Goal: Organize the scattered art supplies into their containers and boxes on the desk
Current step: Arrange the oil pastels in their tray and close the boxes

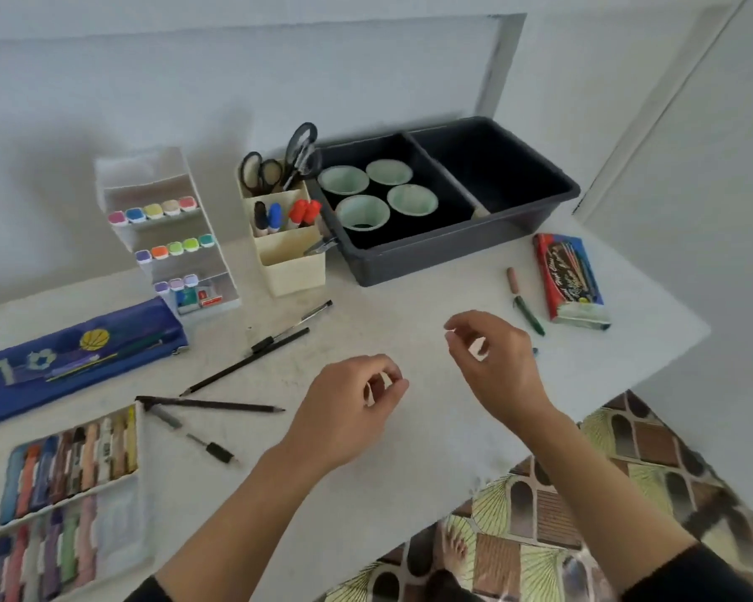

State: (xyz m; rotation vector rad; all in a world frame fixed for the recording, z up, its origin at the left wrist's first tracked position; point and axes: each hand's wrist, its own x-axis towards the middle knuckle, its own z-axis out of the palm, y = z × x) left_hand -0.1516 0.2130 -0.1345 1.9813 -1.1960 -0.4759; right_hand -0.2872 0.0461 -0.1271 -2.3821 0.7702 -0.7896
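My left hand hovers over the middle of the white desk, fingers loosely curled, holding nothing. My right hand hangs a little further right, also loosely curled and empty. Two black pencils and two pens lie scattered left of my hands. A green pen and a brown crayon lie to the right, beside a red and blue pencil box. A small blue item peeks out behind my right hand.
A cream pen holder with scissors and markers stands at the back, next to a white tiered marker rack. A dark grey tray holds several green cups. A blue pencil pouch and an open pastel box lie at left.
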